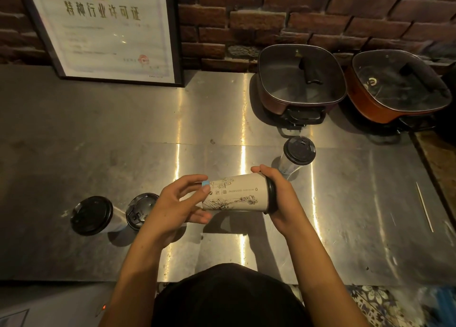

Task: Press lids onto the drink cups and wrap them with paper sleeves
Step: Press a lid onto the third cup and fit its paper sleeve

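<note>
**Sleeved cup held sideways over the bench**

The sleeved cup (237, 194) lay on its side above the bench (345, 203). The right hand (281, 198) gripped its lid (271, 196) end; the left hand (177, 203) pinched its base end.

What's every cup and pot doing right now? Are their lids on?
held cup: on its side, lid on, sleeve around it, gripped by left hand and right hand.
leftmost cup: upright, lid on.
second cup: upright, lid on.
back cup: upright, lid on.
left pot: glass lid on.
right pot: glass lid on.
</note>
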`<state>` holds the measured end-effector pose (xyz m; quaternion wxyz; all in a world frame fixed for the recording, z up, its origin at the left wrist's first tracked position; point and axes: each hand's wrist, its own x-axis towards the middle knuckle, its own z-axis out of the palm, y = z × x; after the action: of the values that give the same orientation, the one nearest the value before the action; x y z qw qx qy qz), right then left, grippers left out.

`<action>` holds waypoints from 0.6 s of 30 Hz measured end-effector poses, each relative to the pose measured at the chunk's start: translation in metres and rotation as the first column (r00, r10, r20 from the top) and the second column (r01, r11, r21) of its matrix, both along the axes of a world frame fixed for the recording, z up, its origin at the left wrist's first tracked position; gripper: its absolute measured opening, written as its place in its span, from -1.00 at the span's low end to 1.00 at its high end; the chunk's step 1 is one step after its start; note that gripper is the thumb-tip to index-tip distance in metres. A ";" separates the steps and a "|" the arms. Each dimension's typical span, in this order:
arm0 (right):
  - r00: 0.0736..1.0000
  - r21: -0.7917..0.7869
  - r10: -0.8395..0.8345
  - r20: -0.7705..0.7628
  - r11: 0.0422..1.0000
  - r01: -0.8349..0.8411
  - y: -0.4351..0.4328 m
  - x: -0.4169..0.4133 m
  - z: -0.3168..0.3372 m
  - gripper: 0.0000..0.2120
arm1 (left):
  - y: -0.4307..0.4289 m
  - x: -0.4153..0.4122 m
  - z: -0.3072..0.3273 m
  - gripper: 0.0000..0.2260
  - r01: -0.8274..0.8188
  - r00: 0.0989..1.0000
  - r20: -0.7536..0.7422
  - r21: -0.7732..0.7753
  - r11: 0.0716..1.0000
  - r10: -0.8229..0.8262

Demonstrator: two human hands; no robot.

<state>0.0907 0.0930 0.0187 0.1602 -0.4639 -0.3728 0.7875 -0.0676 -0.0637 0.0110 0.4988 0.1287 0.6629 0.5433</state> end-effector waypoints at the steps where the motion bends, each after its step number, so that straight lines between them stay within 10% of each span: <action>1: 1.000 0.005 0.001 0.007 1.000 -0.001 0.001 -0.001 0.000 -0.73 | -0.001 -0.001 0.000 -0.55 0.015 1.000 -0.010 0.010 1.000 -0.014; 18: 1.000 0.005 -0.014 0.014 1.000 0.014 0.007 -0.005 0.004 -0.80 | 0.006 -0.005 0.001 -0.60 0.024 0.999 -0.033 0.031 0.999 -0.023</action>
<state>0.0860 0.0995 0.0226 0.1644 -0.4715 -0.3726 0.7822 -0.0729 -0.0575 0.0118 0.4923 0.1528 0.6608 0.5456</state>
